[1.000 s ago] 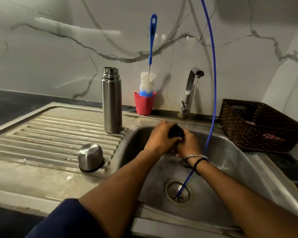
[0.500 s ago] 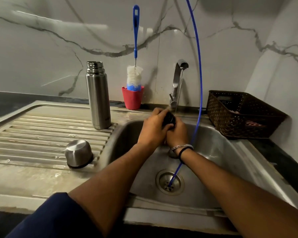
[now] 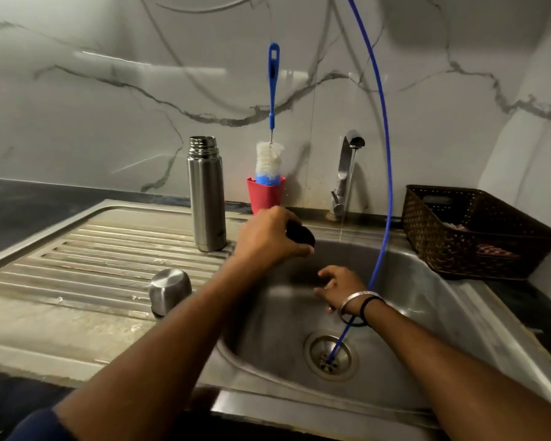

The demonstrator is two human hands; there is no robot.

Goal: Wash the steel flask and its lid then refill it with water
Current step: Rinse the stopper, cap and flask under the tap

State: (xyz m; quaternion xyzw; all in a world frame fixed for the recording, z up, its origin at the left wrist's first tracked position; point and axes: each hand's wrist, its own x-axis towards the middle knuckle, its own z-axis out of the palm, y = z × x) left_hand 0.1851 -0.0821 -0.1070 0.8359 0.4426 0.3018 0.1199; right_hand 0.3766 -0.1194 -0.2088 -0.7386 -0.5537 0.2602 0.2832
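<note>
Left hand (image 3: 269, 238) grips dark stopper (image 3: 300, 236), centre frame, above sink (image 3: 427, 291) rim. Right hand (image 3: 339, 289) loose, fingers spread, empty, lower in basin. Flask (image 3: 206, 195) upright on worktop (image 3: 77, 265), centre left; steel cap (image 3: 170, 291) below it. Thin stream at tap (image 3: 347, 173): judged best to shake stopper dry, set down beside cap, grip firm.

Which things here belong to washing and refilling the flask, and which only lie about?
For the job: flask, steel cap, black stopper in the left hand, tap, sink, bottle brush.
Lying about: basket, blue hose, red cup.
</note>
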